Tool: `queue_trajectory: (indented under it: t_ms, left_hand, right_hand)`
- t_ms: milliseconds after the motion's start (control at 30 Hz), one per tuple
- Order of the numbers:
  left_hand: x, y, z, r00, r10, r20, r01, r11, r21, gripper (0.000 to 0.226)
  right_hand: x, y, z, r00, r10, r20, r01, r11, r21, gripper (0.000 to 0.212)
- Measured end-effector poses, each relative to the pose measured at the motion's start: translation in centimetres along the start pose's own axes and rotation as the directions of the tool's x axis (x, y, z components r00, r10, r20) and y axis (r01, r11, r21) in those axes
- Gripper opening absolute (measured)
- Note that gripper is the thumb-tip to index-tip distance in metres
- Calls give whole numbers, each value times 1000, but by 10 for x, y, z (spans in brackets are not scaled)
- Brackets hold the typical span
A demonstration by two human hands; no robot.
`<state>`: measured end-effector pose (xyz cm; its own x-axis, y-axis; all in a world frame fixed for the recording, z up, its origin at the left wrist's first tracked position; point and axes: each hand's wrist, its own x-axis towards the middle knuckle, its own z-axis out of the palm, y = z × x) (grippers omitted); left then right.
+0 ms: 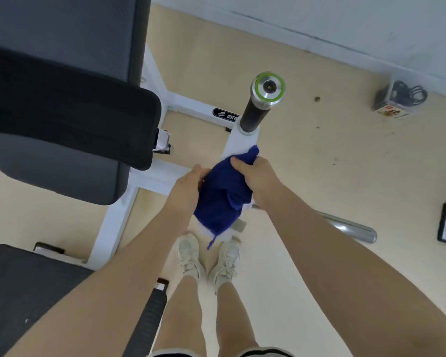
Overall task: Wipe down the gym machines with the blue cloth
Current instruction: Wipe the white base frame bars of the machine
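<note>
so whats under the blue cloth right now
The blue cloth wraps the machine's white arm, which emerges above it below the black grip. Both the left hand and right hand grip the cloth. The arm's covered stretch is hidden.

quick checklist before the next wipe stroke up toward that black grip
1. Blue cloth in hand: ok, right hand grips its top, left hand holds its side.
2. Cloth against the white arm: ok, wrapped round it.
3. Path up to the black grip: ok, nothing on it.
4. End cap wiped: cannot tell.
5. Footing: ok, both shoes flat on the floor.
6. Loose cloth tail hanging near the shoes: not ok, gather it.
</note>
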<state>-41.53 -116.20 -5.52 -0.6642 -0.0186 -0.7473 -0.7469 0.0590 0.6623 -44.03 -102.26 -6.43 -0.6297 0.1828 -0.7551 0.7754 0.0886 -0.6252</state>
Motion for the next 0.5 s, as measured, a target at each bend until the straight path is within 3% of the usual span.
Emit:
queue_trajectory:
  t_ms: [67, 133, 200, 233, 267, 300, 367, 433, 500]
  left_hand:
    - [-1, 0, -2, 1000, 17, 15, -18, 999, 51, 36]
    - [-3, -1, -4, 999, 34, 17, -36, 996, 86, 37]
    - [-3, -4, -4, 999, 26, 25, -28, 993, 110, 36]
    - [-4, -7, -5, 1000, 15, 22, -18, 993, 119, 37]
    - [-7, -8, -4, 1000, 3, 22, -6, 991, 135, 39]
    - [-8, -10, -4, 1000, 3, 26, -7, 988, 155, 40]
    - [-13, -14, -5, 1000, 18, 19, -21, 987, 160, 37]
    - [-17, -16, -8, 1000, 12, 9, -13, 993, 115, 30]
    - [-19, -17, -13, 999, 15, 34, -18, 995, 96, 30]
  right_hand:
    - [12, -6, 5, 996, -32, -89, 38, 997, 68, 23]
    - [9, 4, 14, 976, -150, -159, 152, 988, -3, 24]
    - [-9, 28, 25, 937, -293, -191, 220, 919, -327, 35]
    - [-22, 47, 31, 901, -395, -179, 222, 775, -592, 44]
    - [-35, 65, 35, 856, -502, -123, 231, 584, -779, 50]
    - [-44, 76, 38, 809, -585, -53, 261, 439, -860, 50]
    - [-48, 80, 37, 768, -624, 144, 359, 233, -904, 51]
    - [-33, 67, 29, 722, -576, 384, 537, 116, -836, 53]
    - [-20, 49, 25, 723, -507, 469, 578, 72, -813, 58]
